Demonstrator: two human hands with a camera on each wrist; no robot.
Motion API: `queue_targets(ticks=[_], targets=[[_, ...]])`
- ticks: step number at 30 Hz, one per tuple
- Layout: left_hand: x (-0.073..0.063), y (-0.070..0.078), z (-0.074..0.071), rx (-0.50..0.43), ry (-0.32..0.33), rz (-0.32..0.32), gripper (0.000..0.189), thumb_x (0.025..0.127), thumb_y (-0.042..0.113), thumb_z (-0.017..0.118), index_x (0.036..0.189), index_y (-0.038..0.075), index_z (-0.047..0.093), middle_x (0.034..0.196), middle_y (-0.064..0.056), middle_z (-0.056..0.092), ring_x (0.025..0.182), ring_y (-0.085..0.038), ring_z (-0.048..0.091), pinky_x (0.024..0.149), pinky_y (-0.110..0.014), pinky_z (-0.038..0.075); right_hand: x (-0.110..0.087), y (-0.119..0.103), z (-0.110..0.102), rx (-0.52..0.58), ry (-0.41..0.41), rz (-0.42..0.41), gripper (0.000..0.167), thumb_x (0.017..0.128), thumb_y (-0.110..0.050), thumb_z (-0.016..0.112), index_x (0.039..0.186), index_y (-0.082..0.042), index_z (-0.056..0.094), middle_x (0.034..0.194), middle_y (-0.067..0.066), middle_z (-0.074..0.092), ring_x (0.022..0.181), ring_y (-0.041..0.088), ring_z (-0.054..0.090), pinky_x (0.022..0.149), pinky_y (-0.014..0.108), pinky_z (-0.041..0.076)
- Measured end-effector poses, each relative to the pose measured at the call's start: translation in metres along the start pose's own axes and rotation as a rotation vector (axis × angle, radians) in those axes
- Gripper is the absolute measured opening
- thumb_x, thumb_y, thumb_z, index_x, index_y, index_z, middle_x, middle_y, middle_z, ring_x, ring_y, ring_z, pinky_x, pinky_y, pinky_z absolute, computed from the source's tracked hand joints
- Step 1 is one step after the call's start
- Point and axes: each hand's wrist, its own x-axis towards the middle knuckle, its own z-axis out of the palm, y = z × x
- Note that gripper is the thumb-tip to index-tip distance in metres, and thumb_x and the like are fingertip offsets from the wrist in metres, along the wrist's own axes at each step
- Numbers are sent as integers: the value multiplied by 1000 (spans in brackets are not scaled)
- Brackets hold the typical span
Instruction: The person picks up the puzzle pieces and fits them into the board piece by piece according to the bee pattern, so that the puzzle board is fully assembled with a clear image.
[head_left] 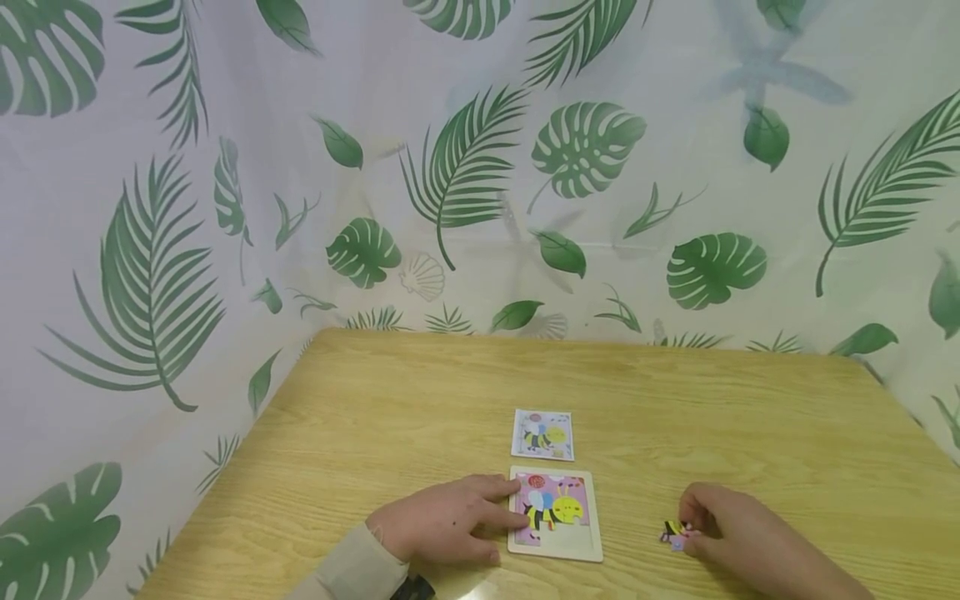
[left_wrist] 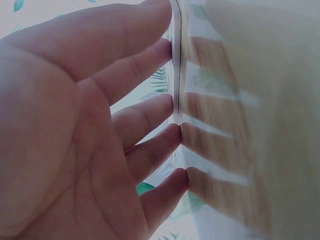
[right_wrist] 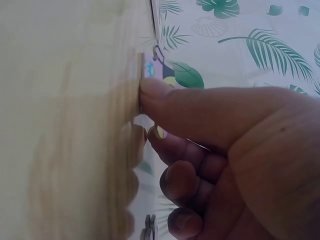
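A square jigsaw puzzle tray (head_left: 597, 533) with a bee picture lies on the table. Bare board shows at the picture's lower right. My left hand (head_left: 457, 518) rests at the tray's left side, index and middle fingers reaching over its rim. The left wrist view shows that hand (left_wrist: 90, 120) with extended fingers, their tips on the surface. To the right of the tray, my right hand (head_left: 731, 529) pinches a jigsaw puzzle piece (head_left: 677, 543) in pink, yellow and black. In the right wrist view its thumb (right_wrist: 165, 100) presses on the piece (right_wrist: 152, 67) close to the tabletop.
Just beyond the tray lies a small picture card (head_left: 543, 435) with the same bee. Small thin objects (right_wrist: 149, 227) stand out at the bottom of the right wrist view. A leaf-print curtain (head_left: 480, 167) rises behind the wooden table (head_left: 405, 400) and along its left side.
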Motion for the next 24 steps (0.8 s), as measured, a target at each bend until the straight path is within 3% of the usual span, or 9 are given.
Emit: queue_targets(ticks=[8,24], targets=[[-1,1,0,-4,3,-4,51,99,38,64,149,29,53,163,4,31,149,-15,28,116,-34,31,1,-4,3,16,14,14,25,89,-30,78,93,-19,56,78,-8,55,68,6,48,59,26,41],[1,0,2,-8,8,-9,51,99,36,65,148,30,54,163,4,32,149,-14,28,116,-34,32,3,-17,11,138,10,-50,15,95,-26,71,93,-18,58,78,-8,56,70,5,49,60,26,42]])
